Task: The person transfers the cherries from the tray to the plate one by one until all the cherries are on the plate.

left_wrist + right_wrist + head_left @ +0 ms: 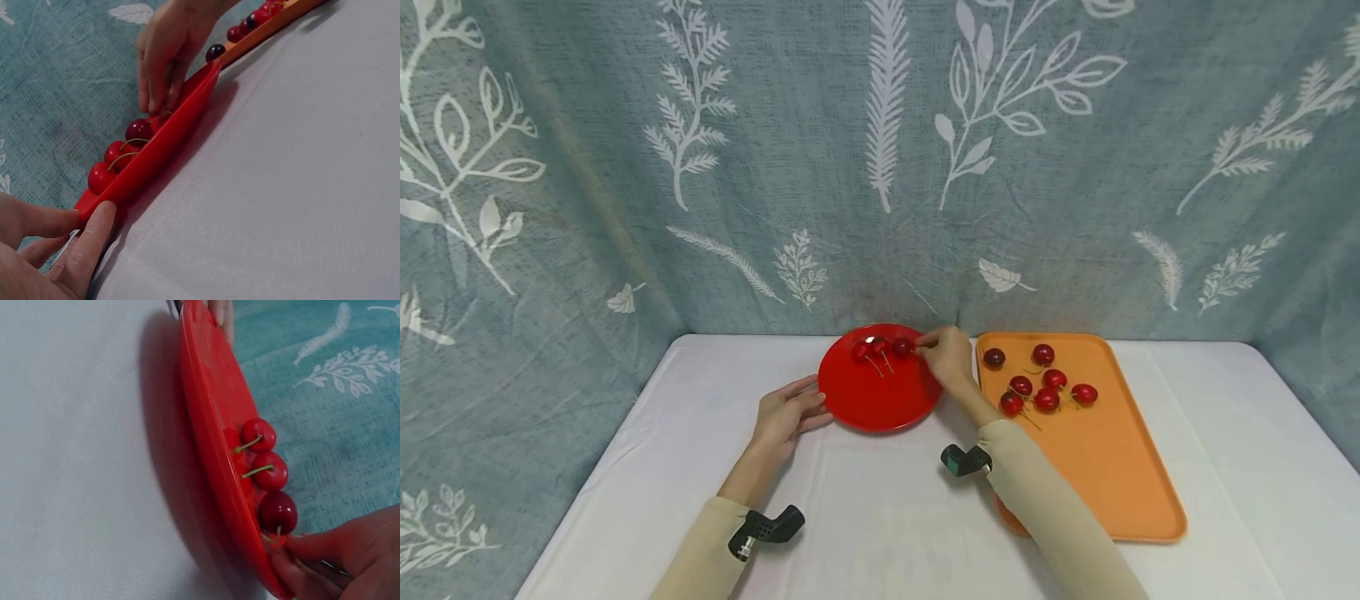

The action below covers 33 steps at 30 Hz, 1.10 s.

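A round red plate (880, 408) bears three cherries in a row near its far side. Two are bright red, one (270, 471) with its green stem turned toward the near rim. The third, a darker cherry (278, 511), lies at the row's right end. My right hand (946, 357) is over the plate's right side, thumb and finger pinching at this dark cherry's stem; the fingertips partly hide it. At the plate's left edge, my left hand (781, 414) holds the rim between thumb and fingers, seen closer in the left wrist view.
To the right, an orange tray (1120, 475) carries several more cherries (1047, 400) in its far half. My right forearm crosses the tray's near left corner. A white cloth (880, 517) covers the table, and a patterned blue-green curtain (850, 167) hangs behind it.
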Tool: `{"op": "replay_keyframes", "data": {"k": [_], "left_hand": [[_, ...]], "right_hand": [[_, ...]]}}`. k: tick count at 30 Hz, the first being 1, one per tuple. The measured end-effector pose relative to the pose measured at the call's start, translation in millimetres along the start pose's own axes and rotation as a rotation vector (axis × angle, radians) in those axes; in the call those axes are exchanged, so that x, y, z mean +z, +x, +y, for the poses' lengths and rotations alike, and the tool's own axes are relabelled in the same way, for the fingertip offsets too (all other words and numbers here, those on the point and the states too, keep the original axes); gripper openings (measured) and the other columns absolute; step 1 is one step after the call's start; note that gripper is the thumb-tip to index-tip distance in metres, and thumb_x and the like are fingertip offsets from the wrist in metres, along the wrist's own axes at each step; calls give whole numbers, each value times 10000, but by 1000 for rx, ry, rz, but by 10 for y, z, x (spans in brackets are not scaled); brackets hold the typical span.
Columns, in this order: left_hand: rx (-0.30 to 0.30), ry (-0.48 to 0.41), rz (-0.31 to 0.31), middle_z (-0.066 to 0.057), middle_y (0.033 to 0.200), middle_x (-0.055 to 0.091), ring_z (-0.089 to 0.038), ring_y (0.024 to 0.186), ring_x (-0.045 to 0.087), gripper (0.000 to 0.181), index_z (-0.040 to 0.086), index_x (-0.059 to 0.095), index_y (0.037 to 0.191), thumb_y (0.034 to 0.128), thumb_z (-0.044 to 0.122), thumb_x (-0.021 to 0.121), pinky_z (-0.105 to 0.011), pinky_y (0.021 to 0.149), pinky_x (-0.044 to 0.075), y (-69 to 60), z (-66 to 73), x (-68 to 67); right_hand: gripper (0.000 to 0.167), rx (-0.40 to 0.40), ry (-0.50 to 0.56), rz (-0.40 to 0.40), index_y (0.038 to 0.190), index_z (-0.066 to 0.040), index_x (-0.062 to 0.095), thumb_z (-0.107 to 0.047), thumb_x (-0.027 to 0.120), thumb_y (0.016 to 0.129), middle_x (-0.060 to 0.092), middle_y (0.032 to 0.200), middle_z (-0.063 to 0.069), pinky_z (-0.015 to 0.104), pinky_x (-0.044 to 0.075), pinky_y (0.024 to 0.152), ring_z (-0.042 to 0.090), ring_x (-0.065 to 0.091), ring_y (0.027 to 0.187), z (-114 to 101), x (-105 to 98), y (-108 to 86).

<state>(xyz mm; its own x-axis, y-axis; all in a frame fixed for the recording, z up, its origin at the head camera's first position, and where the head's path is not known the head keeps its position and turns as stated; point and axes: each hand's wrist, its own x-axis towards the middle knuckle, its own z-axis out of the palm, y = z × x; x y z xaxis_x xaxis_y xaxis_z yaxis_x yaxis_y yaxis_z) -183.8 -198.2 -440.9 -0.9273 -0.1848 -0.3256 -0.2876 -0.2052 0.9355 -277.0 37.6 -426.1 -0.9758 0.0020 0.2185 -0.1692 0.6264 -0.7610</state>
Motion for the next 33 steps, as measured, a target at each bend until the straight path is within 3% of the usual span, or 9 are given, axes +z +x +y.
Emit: {"op": "replay_keyframes", "data": {"k": [7, 15, 19, 24, 29, 33], "left_hand": [[-17, 7, 9, -155, 1127, 661, -135, 724, 701, 466, -17, 489, 1405, 950, -2, 584, -308, 717, 608, 19, -4, -1], [-12, 9, 7, -197, 1168, 642, -146, 754, 709, 464, -22, 481, 1408, 955, 6, 576, -303, 718, 606, 11, 11, 4], [-18, 2, 16, -201, 1163, 644, -143, 743, 707, 467, -29, 479, 1409, 953, -2, 577, -303, 708, 608, 0, 19, 3], [-14, -4, 24, -184, 1131, 656, -135, 720, 700, 468, -30, 484, 1406, 949, -9, 584, -302, 702, 608, -5, 7, 3], [-8, 7, 24, -150, 1082, 672, -133, 719, 702, 462, -26, 490, 1401, 950, -6, 586, -299, 704, 607, 7, -11, -3], [-1, 15, 26, -143, 1069, 676, -141, 724, 707, 454, -23, 499, 1393, 948, -6, 589, -303, 704, 608, 16, -14, 7]], "right_hand": [[67, -14, 16, 5, 861, -25, 797, -34, 742, 824, 749, 850, 114, 229, 478, 547, 249, 679, 760, 27, -67, 43], [91, -80, 59, -14, 884, 29, 780, -23, 720, 840, 740, 827, 155, 151, 437, 500, 256, 701, 720, -63, -264, 18], [112, -89, 87, -10, 915, 28, 776, -41, 705, 863, 740, 852, 167, 183, 488, 531, 274, 715, 744, -91, -389, -4], [165, -25, 177, -29, 1002, 34, 758, -77, 687, 902, 735, 935, 189, 299, 597, 686, 289, 718, 823, -34, -548, -1], [218, 34, 260, -30, 1048, 57, 736, -110, 684, 920, 723, 974, 221, 345, 613, 753, 306, 719, 862, 82, -701, 16], [244, 48, 251, -37, 1062, 55, 732, -146, 673, 935, 719, 979, 230, 399, 610, 771, 331, 713, 880, 159, -853, -4]]}}
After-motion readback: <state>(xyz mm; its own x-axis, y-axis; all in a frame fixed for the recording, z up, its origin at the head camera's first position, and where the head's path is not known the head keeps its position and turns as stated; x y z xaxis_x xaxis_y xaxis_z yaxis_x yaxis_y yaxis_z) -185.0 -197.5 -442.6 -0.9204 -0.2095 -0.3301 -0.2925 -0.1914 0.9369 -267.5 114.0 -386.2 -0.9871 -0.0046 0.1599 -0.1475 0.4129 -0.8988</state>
